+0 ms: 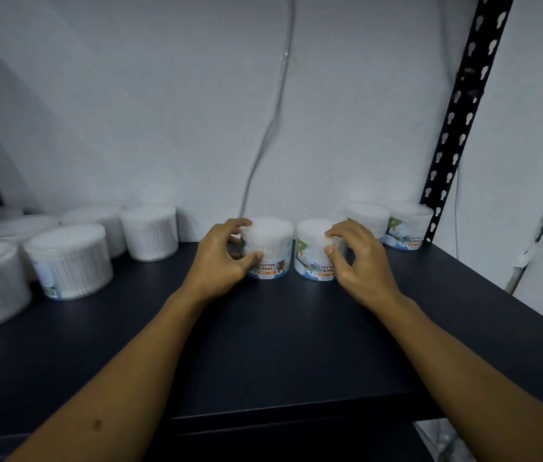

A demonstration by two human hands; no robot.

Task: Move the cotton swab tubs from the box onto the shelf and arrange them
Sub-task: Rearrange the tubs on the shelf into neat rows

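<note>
Head view: dark shelf (263, 328) spans the frame against a white wall (163, 95); black slotted upright (457, 121) at right; left hand (221, 258) grips one upright tub (268, 250), right hand (357, 258) grips the neighbouring tub (313, 253); more tubs (70, 261) stand on the shelf's left and right.

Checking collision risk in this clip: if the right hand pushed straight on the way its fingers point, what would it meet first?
The right hand already grips a cotton buds tub; it would likely push that against the neighbouring tub held by the left hand.
</note>
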